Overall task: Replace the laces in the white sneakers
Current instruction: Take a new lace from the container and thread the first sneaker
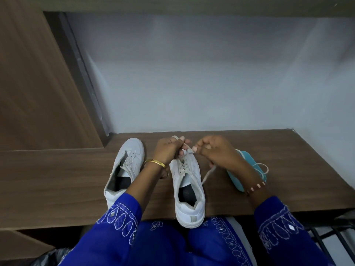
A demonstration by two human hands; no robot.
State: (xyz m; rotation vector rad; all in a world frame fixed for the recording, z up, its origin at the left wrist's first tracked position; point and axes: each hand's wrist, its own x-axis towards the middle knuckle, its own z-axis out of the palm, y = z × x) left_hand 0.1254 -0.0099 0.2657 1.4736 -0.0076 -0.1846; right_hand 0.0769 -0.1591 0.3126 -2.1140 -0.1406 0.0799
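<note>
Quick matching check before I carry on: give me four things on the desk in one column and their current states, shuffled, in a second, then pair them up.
Things
1. left sneaker
2. right sneaker
3. light blue case
4. gold bangle

States
A. laced through its eyelets, lace ends held in both hands
B. lies on the desk under the right forearm
C. worn on the left wrist
D. eyelets empty, no lace

Pairs: 1-D, 2-A, 3-B, 4-C

The left hand and right hand both pinch the lace near the toe of the right sneaker.

Matt wood-grain desk (288, 160), smooth white leather-look sneakers (189, 189), woven cloth lace (206, 174).
</note>
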